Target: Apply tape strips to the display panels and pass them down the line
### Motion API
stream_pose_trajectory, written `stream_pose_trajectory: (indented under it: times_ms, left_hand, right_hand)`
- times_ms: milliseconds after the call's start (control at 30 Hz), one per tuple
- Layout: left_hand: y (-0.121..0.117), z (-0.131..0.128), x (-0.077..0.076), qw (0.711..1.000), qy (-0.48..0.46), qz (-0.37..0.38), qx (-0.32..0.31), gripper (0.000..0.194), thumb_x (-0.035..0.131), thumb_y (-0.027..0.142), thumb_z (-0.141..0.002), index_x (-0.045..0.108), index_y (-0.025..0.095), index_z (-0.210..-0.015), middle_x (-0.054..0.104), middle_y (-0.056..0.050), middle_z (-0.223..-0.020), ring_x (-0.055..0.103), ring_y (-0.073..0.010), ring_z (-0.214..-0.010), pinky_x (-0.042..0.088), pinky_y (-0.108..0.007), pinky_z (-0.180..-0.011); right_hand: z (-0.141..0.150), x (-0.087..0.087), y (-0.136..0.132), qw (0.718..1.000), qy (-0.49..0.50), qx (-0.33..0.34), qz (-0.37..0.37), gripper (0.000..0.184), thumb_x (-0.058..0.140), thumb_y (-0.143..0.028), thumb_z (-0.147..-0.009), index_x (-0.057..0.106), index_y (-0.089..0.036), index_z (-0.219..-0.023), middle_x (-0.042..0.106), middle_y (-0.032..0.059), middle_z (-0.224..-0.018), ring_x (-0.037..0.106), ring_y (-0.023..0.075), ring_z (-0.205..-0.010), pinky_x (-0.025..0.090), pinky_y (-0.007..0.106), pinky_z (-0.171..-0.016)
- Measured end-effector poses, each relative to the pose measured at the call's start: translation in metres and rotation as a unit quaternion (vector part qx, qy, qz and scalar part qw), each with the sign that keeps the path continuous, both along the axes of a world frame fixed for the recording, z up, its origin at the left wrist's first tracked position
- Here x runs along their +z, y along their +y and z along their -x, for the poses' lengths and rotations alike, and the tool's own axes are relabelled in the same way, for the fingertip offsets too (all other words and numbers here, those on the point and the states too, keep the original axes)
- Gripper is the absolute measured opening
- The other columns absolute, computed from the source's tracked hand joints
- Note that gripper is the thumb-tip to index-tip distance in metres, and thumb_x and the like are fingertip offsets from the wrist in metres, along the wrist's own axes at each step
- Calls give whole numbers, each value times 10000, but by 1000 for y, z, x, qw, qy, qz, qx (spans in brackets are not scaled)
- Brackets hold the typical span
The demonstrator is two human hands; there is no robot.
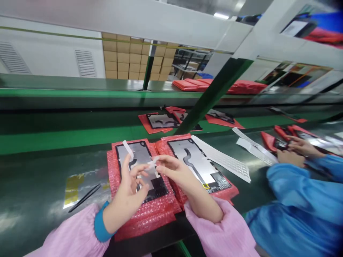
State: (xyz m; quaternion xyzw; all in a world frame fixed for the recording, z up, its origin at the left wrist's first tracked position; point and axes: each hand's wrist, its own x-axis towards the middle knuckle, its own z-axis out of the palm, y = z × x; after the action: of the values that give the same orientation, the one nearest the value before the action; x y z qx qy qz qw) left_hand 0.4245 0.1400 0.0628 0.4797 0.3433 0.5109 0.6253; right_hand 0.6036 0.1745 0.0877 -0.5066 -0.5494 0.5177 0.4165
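My left hand is raised over the left device panel, its fingers apart and curved. A narrow white strip stands at its index fingertip and seems to cling there. My right hand pinches a small white sticker between thumb and fingers, close to the left fingertips. Both hands hide part of the left panel, which is silver and black with a dark curved cable. Beside it, the right device panel shows its cable and a yellow-outlined connector. Red bubble-wrap bags lie under both panels.
Black tweezers rest on a clear sheet with yellow tape at left. White sticker sheets lie to the right. A slanted green post rises behind the panels. A co-worker's hands and blue sleeves are at far right.
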Motion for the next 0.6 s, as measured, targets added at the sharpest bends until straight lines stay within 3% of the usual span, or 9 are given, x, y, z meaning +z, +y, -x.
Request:
stream_pose_trajectory:
  times_ms: [100,233,300,400,467,600]
  left_hand:
    - [2,-20,0,998,8,14,-59,1001,654,228,-809,-55,358,-1503,572,-105,-1283,552,-184,-1028,448,-299,-770]
    - [18,-34,8,988,103,-68,-89,915,591,194,-856,-18,362,-1517,471,-124,-1441,512,-210,-1180,431,-372,-943]
    - [31,-42,16,971,159,-118,-135,896,572,173,-871,-2,350,-1536,531,-112,-1383,534,-224,-1173,438,-390,-960]
    - [53,-64,23,947,217,-124,-199,936,573,177,-873,-50,308,-1559,621,-108,-1232,600,-252,-1091,480,-436,-930]
    - [65,-86,18,950,237,-117,-166,968,624,190,-830,4,259,-1570,583,-142,-1279,550,-305,-1212,421,-513,-1031]
    - [82,-132,-11,969,234,-76,-7,1037,761,174,-658,204,203,-1532,308,-187,-1540,184,-389,-1487,114,-575,-1202]
  right_hand:
    - [-26,9,8,999,16,-34,-39,313,838,-527,-633,718,-240,-656,667,38,-943,606,214,-938,456,378,-903]
    - [-101,26,23,984,-46,-138,-103,362,828,-588,-628,721,-243,-624,666,49,-1013,593,236,-1003,438,380,-920]
    - [-137,28,33,985,-122,-93,-76,379,825,-600,-622,742,-231,-631,669,65,-998,600,250,-993,436,388,-917]
    - [-168,16,48,975,-216,53,9,411,811,-613,-618,753,-207,-611,666,76,-928,621,248,-930,439,402,-917]
    - [-174,3,56,965,-234,113,32,420,788,-622,-636,756,-204,-614,655,71,-927,623,242,-940,434,403,-944]
    - [-176,-16,65,961,-231,149,28,447,744,-654,-673,756,-209,-634,630,64,-955,608,236,-985,421,394,-981]
